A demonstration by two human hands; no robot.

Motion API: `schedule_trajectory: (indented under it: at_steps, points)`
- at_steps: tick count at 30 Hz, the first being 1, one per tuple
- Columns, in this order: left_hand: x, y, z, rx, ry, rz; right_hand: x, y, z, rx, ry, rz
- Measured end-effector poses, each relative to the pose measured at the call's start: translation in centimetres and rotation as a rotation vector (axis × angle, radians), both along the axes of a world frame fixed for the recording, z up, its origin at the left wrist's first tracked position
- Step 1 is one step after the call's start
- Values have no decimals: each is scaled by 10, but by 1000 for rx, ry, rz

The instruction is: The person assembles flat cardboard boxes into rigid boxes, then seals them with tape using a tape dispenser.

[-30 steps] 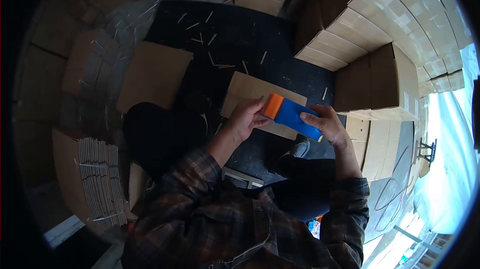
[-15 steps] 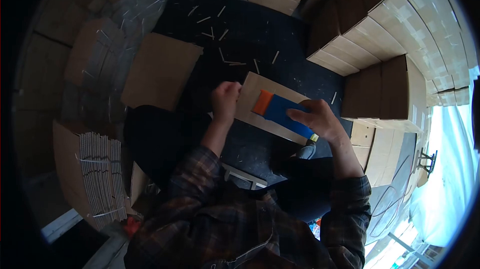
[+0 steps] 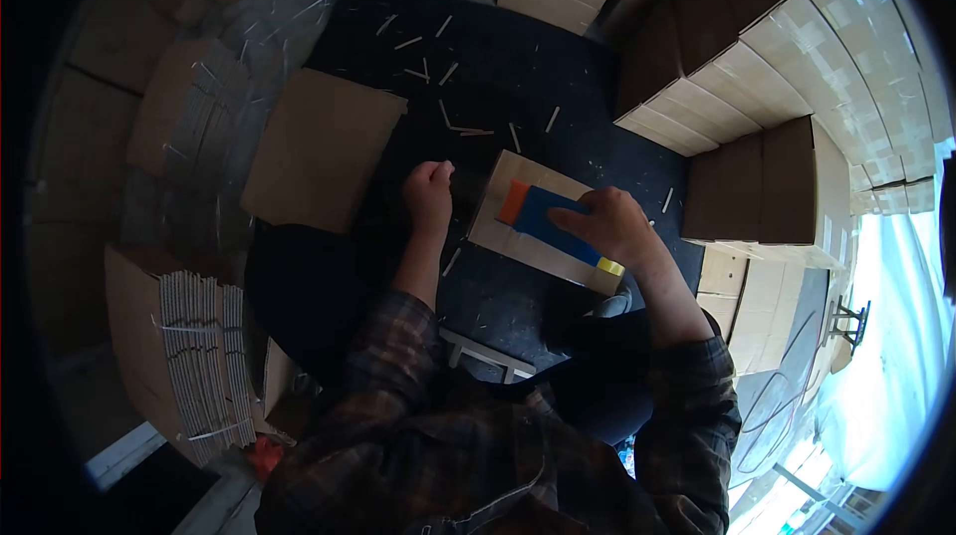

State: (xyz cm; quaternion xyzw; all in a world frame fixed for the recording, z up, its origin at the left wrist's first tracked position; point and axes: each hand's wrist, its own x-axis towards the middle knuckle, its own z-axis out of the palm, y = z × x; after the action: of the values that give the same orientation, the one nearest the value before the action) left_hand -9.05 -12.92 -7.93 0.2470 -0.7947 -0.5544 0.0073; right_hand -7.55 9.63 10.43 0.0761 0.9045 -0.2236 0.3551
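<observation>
My right hand (image 3: 612, 221) is wrapped over a flat blue block-like tool (image 3: 538, 216) with an orange end (image 3: 513, 202) and a yellow end (image 3: 610, 266). This tool lies over a light brown panel (image 3: 488, 228), slanting across the middle of the view; its exact kind is unclear. To the left of the panel, my left hand (image 3: 429, 194) is closed, fingers curled and apart from the panel, and its fingers hide whatever may be in them. A thin pale strip (image 3: 451, 262) rests on the dark floor beside my left forearm.
Several thin pale strips (image 3: 409, 43) are scattered over the dark floor (image 3: 538, 67). A flat cardboard sheet (image 3: 324, 151) lies to the left, near a bundle of strapped cardboard (image 3: 194, 336). Stacked cartons (image 3: 762, 181) line the right side. A small stool (image 3: 488, 354) shows between my legs.
My left hand has moved left, away from the panel's edge. My right hand has shifted slightly left with the blue tool, and its yellow end shows more. The strip beside my forearm is now visible.
</observation>
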Motion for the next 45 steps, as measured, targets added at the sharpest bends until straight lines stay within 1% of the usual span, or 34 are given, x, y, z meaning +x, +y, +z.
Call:
schedule_trajectory:
  at_steps: [1,5,7,11,13,14,16,17,19,20,22,23,24,25,26,28,29,30,31,32,34,35,36,38,39,41,42,44,45]
  points:
    - [0,-1,-5,6,20,10,-2,-3,1,51,-23,21]
    - [-5,0,-14,-31,8,-1,-8,-10,-7,62,32,25]
    - [-6,2,-11,4,-146,-14,-13,-15,-12,112,25,59]
    - [-4,4,-34,-5,-233,-64,-20,-23,-23,192,13,122]
    - [-3,9,-51,90,-245,-64,-22,-27,-25,213,35,135]
    - [-2,12,-62,94,-249,-61,-23,-28,-27,215,31,139]
    - [2,18,-83,124,-251,-163,-23,-28,-31,239,18,134]
    - [3,19,-91,126,-251,-160,-23,-29,-32,240,17,136]
    - [4,20,-104,293,-298,-209,-24,-32,-32,260,-2,114]
    - [4,20,-108,292,-297,-209,-24,-32,-33,260,-1,114]
    - [5,22,-114,473,-303,-213,-23,-33,-33,290,29,118]
    - [7,21,-136,474,-299,-212,-23,-34,-32,291,33,119]
    - [10,20,-171,378,-289,-216,-24,-36,-29,295,-2,118]
    - [12,20,-189,283,-279,-219,-25,-36,-27,298,-38,116]
    - [14,19,-177,285,-274,-224,-25,-37,-25,301,-34,112]
    - [23,12,-121,588,-269,-108,-23,-36,-24,294,-24,111]
    - [26,11,-98,584,-270,-109,-22,-35,-24,291,-24,109]
    - [28,10,-78,693,-200,-128,-23,-34,-25,286,-28,119]
    - [29,10,-64,799,-129,-148,-24,-34,-26,281,-31,129]
    - [32,11,-57,794,-131,-151,-24,-34,-25,275,-32,125]
    - [34,12,-43,645,-271,-468,-24,-36,-20,285,-30,144]
    - [31,7,-39,783,-384,-513,-25,-35,-20,281,-21,137]
    - [28,3,-48,776,-379,-520,-25,-34,-22,269,-10,143]
    - [27,4,-66,634,-505,-451,-23,-30,-25,259,-1,139]
    - [30,10,-44,632,-506,-460,-22,-29,-25,250,21,127]
    - [42,20,-3,274,-91,-535,-21,-27,-29,236,42,106]
    - [47,23,1,272,-91,-544,-22,-25,-31,214,62,126]
    - [58,28,9,-371,447,-809,-23,-23,-29,189,80,136]
    - [60,30,14,-370,448,-822,-24,-23,-27,165,26,151]
